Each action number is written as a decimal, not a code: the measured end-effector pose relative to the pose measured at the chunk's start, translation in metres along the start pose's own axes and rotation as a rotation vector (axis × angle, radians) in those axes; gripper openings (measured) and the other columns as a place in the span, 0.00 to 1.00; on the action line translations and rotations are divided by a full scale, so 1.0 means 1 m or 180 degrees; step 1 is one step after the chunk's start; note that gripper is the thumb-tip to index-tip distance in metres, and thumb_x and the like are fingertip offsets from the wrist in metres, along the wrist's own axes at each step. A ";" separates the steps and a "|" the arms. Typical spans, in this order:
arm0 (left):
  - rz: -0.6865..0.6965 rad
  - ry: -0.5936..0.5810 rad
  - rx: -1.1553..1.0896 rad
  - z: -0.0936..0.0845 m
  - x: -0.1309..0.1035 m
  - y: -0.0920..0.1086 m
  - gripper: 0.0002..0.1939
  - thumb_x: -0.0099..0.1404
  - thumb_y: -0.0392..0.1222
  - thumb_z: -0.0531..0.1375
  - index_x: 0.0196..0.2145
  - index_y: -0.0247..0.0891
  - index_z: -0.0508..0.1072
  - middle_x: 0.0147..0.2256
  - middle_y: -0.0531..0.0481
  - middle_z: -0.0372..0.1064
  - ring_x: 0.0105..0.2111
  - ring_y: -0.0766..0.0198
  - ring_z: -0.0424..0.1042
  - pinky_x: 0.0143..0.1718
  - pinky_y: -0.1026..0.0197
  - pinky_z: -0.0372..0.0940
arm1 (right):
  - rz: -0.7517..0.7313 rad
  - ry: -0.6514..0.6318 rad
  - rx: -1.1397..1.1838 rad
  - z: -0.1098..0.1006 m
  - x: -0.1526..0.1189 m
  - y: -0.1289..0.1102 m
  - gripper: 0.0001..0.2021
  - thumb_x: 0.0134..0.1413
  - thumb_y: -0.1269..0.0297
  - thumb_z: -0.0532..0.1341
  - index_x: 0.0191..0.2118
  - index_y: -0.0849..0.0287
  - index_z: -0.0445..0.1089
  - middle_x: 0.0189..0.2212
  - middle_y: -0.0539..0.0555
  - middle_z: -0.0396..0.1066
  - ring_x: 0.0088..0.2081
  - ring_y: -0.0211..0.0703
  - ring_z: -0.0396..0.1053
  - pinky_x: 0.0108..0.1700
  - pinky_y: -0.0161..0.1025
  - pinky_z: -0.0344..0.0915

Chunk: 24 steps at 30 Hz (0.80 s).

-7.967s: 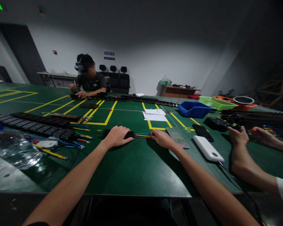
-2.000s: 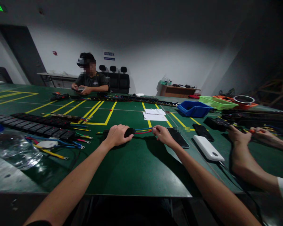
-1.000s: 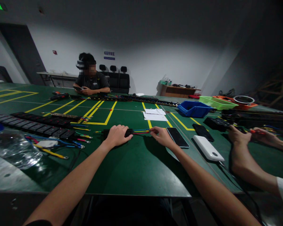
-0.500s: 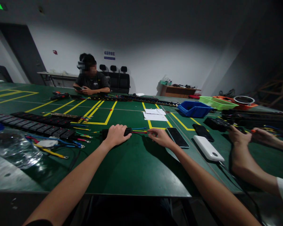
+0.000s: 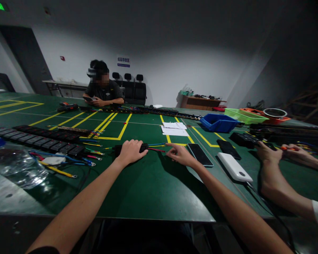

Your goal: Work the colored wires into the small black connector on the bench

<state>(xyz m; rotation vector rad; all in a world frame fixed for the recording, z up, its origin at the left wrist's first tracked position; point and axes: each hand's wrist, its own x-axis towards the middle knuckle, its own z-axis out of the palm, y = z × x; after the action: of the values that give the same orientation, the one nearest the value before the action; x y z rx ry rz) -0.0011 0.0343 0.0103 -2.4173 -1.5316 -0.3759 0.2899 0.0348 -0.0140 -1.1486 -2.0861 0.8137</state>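
My left hand (image 5: 130, 152) lies over a black box-shaped module (image 5: 117, 151), fingers closed round it and pressing it to the green table; most of the module is hidden. From its right end run a blue wire (image 5: 156, 144), a yellow one beside it, and a red wire (image 5: 157, 150). Shorter green and yellow leads stick out on the left. My right hand (image 5: 180, 154) holds nothing that I can see. Its index finger stretches toward the yellow wire's tip, touching or almost touching it, while the other fingers are curled.
Left stand a row of black modules (image 5: 45, 142) with lugged wires and a plastic bottle (image 5: 14, 167). Right are a phone (image 5: 200, 154), a white power bank (image 5: 234, 167) and a co-worker's hands (image 5: 269, 152). Papers (image 5: 175, 129) and a blue bin (image 5: 219, 123) lie farther back.
My right index finger has straightened and moved up to the yellow wire's tip. The yellow wire now sits higher, beside the blue one, apart from the red. My left hand stays put.
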 end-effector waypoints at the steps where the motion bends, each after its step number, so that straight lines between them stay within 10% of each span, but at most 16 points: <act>1: -0.0008 -0.0004 -0.0004 0.000 0.000 0.000 0.26 0.69 0.63 0.52 0.43 0.37 0.75 0.41 0.40 0.76 0.40 0.50 0.73 0.39 0.53 0.62 | -0.0023 -0.0020 0.0024 0.000 0.000 0.000 0.29 0.58 0.61 0.61 0.64 0.59 0.62 0.37 0.54 0.79 0.27 0.39 0.75 0.29 0.34 0.71; 13: 0.0094 -0.0029 -0.0144 0.000 0.000 -0.002 0.26 0.69 0.63 0.51 0.44 0.37 0.75 0.40 0.41 0.76 0.40 0.51 0.73 0.38 0.53 0.62 | 0.0402 0.0496 -0.1449 -0.003 0.003 0.000 0.17 0.62 0.64 0.58 0.56 0.57 0.69 0.37 0.52 0.79 0.36 0.43 0.75 0.36 0.35 0.64; 24: 0.0597 -0.0003 -0.0322 -0.001 -0.003 0.000 0.25 0.69 0.62 0.53 0.48 0.40 0.74 0.42 0.43 0.75 0.42 0.53 0.73 0.42 0.54 0.63 | 0.0702 0.0167 -0.2192 -0.005 0.000 -0.013 0.13 0.66 0.58 0.56 0.48 0.55 0.75 0.42 0.56 0.78 0.43 0.47 0.74 0.35 0.35 0.59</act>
<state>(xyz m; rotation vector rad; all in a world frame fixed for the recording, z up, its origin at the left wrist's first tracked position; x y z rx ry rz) -0.0025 0.0316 0.0106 -2.6117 -1.3005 -0.4228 0.2868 0.0302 -0.0008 -1.7527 -2.2873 0.1282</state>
